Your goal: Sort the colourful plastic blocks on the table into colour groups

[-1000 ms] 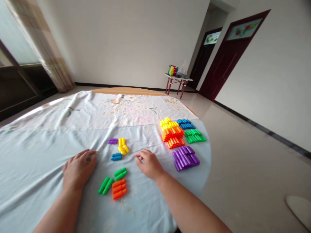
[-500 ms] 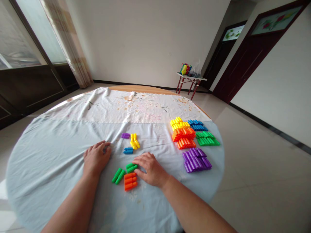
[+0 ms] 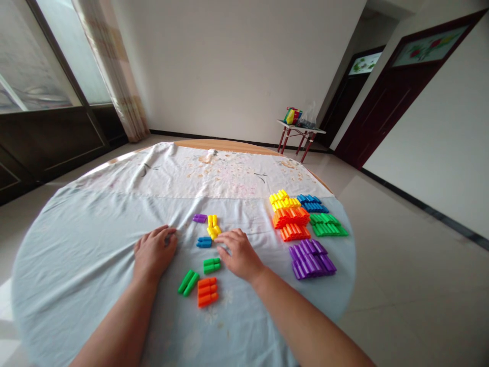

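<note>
My left hand [image 3: 156, 251] lies on the cloth left of the small groups, fingers extended and loosely curved, holding nothing visible. My right hand [image 3: 240, 255] hovers at or rests on the cloth, thumb and fingers apart, fingertips beside a blue pair [image 3: 204, 242] and a yellow group [image 3: 213, 227] of bullet-shaped plastic pieces; whether they touch is unclear. A purple pair [image 3: 199, 218] lies farther back. Closer to me are a green pair [image 3: 211, 265], a second, slanted green pair [image 3: 188, 283] and three orange pieces [image 3: 208, 292] side by side.
Stacked piles stand at the table's right: yellow [image 3: 283, 200], blue [image 3: 313, 203], orange [image 3: 292, 223], green [image 3: 328, 225] and purple [image 3: 312, 259]. A blue and floral tablecloth [image 3: 95, 234] covers the round table. Beyond it, a small side table [image 3: 301, 127] holds bags.
My right hand has left the upper green pair and moved away from me toward the blue and yellow pieces. That green pair now lies straighter. The left hand stays put; the view tilts slightly.
</note>
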A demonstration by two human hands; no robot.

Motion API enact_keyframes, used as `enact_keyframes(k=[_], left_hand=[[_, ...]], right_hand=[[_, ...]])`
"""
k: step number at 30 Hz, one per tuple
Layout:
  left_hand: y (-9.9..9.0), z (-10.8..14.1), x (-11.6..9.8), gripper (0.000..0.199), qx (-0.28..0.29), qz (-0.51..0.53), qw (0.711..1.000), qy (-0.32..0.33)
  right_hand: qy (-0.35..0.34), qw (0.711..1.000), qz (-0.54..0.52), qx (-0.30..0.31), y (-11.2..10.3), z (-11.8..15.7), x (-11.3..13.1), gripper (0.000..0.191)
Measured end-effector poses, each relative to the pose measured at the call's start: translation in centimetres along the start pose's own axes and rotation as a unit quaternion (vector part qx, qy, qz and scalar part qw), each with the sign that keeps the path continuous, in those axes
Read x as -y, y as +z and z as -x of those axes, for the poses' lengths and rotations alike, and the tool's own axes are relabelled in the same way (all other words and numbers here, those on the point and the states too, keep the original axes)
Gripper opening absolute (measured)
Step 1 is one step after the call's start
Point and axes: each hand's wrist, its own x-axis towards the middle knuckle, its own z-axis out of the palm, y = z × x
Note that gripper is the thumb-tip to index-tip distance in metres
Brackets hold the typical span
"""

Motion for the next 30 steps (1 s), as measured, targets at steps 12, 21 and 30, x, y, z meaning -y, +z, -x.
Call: enact_keyframes(k=[12,21,30], left_hand=[[0.0,-0.1,0.2,0.039,-0.004,0.005,1.0,-0.005],[0.2,-0.6,0.7,0.042,0.002,0.01,1.0,0.003],[0.5,-0.9,1.1,0.042,0.009,-0.01,1.0,0.006]], right_hand=[[0.031,0.999,0.013,0.024,2.8,-3.3,-1.4,0.032],[0.187,0.977,-0.031,0.1,-3.6,-1.7,-1.5,0.028],[0.114,0.992,0.057,0.011,-4.1,-0.7,-3.1,0.03]])
